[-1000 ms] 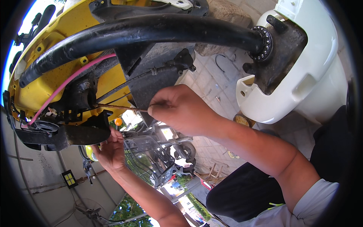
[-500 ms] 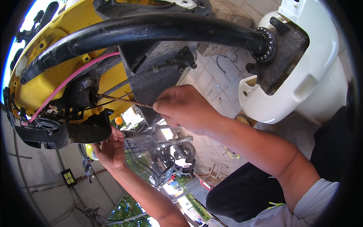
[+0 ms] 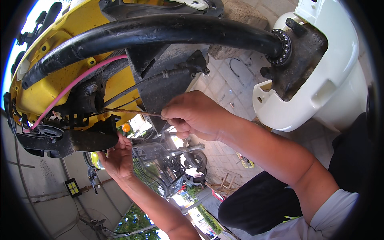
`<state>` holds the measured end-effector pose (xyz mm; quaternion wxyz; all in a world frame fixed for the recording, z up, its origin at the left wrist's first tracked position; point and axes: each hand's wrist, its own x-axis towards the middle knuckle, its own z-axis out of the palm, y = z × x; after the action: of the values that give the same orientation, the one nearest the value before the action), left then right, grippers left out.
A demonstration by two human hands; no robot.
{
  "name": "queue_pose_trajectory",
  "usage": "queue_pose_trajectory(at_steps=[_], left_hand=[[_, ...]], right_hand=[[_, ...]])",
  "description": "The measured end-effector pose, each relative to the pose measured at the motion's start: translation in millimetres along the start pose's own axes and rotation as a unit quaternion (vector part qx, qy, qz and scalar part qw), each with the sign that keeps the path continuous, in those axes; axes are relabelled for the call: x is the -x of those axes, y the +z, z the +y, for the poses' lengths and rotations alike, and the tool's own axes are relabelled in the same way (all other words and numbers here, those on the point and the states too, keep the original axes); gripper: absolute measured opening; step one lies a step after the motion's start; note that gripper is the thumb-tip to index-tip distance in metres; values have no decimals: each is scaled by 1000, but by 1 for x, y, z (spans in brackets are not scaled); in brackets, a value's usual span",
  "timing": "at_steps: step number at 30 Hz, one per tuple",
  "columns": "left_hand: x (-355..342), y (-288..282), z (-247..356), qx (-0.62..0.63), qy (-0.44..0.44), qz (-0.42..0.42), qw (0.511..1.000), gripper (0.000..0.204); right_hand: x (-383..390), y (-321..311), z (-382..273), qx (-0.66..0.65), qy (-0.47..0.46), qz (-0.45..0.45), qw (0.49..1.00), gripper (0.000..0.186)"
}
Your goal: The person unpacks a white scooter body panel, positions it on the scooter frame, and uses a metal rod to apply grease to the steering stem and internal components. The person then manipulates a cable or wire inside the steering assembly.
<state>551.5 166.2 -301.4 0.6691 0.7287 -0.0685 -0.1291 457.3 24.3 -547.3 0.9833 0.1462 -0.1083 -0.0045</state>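
Note:
A thin brown rod (image 3: 132, 112), rusty or dirty looking, is pinched between the thumb and fingers of my right hand (image 3: 196, 116). Its far end reaches the mouth of a dark round tube (image 3: 95, 102) under the yellow scooter body (image 3: 38, 94). Whether the tip sits inside the tube or against its rim I cannot tell. My left hand (image 3: 119, 159) grips the lower right edge of a black curved cover (image 3: 90, 141) from below. Overhead arches a thick black steering tube (image 3: 160, 30), with a ring of bearing balls (image 3: 280, 47) at its right end.
A pink hose (image 3: 76, 80) bends along the yellow body. At right stands a white fender (image 3: 338, 80) around a dark, dirty bracket (image 3: 308, 56). A black cable (image 3: 136, 86) runs behind the rod. Below are a wire basket (image 3: 158, 166) and a parked scooter (image 3: 196, 160) on paving.
The rod now lies at a flatter angle, its far end slightly lower at the tube mouth. My right hand has shifted slightly, its lower fingers looser. The left hand keeps its place on the cover.

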Motion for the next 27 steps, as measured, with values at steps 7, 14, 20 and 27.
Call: queue_pose_trajectory(at_steps=[7,14,20,27], left_hand=[[-1,2,-1,-4,-1,-3,1000,52],[0,2,0,-10,-3,1,1000,51],[1,3,-1,-14,-1,-3,1000,50],[1,3,-1,-15,-3,3,1000,49]], right_hand=[[-2,-5,2,-55,3,26,998,16],[-5,5,3,-68,0,44,997,20],[0,9,6,-53,34,37,997,16],[-5,16,5,-78,66,63,993,17]])
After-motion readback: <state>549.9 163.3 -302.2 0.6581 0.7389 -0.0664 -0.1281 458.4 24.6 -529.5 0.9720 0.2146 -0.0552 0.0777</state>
